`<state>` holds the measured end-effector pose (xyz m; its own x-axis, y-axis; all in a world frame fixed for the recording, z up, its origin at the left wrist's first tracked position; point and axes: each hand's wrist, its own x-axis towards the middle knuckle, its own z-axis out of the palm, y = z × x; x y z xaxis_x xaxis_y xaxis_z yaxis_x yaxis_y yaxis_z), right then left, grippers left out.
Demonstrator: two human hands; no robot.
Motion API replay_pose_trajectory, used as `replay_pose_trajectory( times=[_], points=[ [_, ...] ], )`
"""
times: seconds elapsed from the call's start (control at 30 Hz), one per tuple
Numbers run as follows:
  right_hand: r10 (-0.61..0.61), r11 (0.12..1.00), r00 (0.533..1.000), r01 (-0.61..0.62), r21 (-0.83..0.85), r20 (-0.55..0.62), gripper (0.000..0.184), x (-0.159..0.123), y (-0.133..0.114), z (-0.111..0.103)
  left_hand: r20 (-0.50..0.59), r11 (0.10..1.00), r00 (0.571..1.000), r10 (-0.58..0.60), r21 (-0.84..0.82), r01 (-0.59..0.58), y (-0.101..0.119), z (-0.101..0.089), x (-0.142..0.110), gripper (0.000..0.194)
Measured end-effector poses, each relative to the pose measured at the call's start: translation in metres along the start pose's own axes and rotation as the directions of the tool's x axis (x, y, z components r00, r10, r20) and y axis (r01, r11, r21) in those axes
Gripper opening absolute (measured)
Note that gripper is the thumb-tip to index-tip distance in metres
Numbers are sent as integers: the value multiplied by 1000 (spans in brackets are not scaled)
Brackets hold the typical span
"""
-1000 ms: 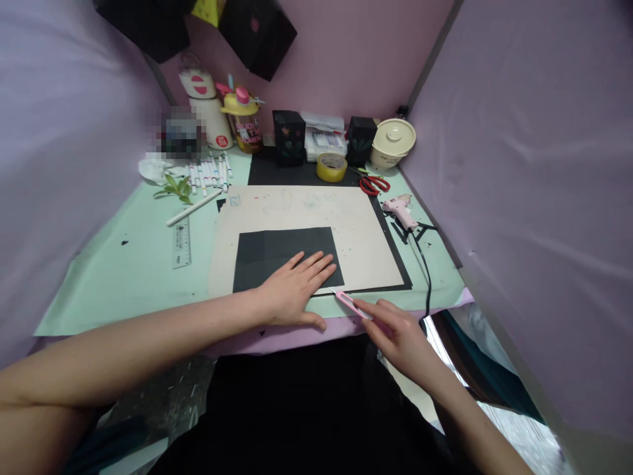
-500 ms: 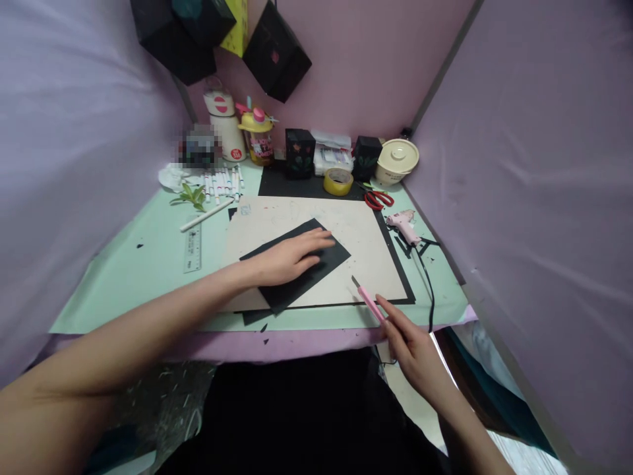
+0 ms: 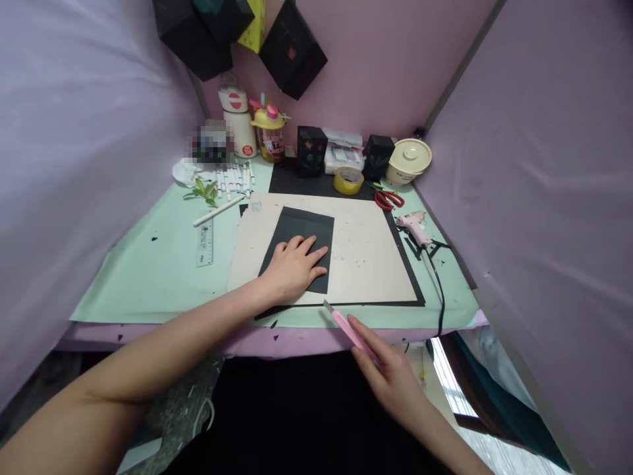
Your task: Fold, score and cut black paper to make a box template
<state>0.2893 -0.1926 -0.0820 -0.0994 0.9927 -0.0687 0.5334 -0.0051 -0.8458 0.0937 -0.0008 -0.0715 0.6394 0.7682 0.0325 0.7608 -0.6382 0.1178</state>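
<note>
Black rectangular paper sheet (image 3: 307, 225) lies left of centre on the cream rectangular board (image 3: 368, 257), its near right corner close to the board's near edge; the board sits along the near edge of the pale green tabletop (image 3: 143, 277). The left hand (image 3: 291, 270) rests palm down on the sheet, fingers spread and grasping nothing. The right hand (image 3: 388, 369) grasps the slim pink craft knife (image 3: 349, 328), its bare blade pointing toward that corner; whether the tip touches anything, I cannot tell. Steadying the sheet beside a bare blade seems best done with even pressure through the flattened palm, the spread fingers and thumb well off the blade's line, and any stroke kept over the board, sparing the tabletop's near edge.
</note>
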Motion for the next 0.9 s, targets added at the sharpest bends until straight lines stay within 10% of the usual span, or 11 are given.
replay_pose_trajectory(
  times=[0.7,0.9],
  points=[
    [140,986,990,-140,-90,0,47,3,-1,4,-19,999,998,-53,10,53,8,0,-8,50],
    [-17,962,999,3,-274,-47,48,1,-6,4,-51,999,998,-44,29,45,14,3,-14,52]
  ],
)
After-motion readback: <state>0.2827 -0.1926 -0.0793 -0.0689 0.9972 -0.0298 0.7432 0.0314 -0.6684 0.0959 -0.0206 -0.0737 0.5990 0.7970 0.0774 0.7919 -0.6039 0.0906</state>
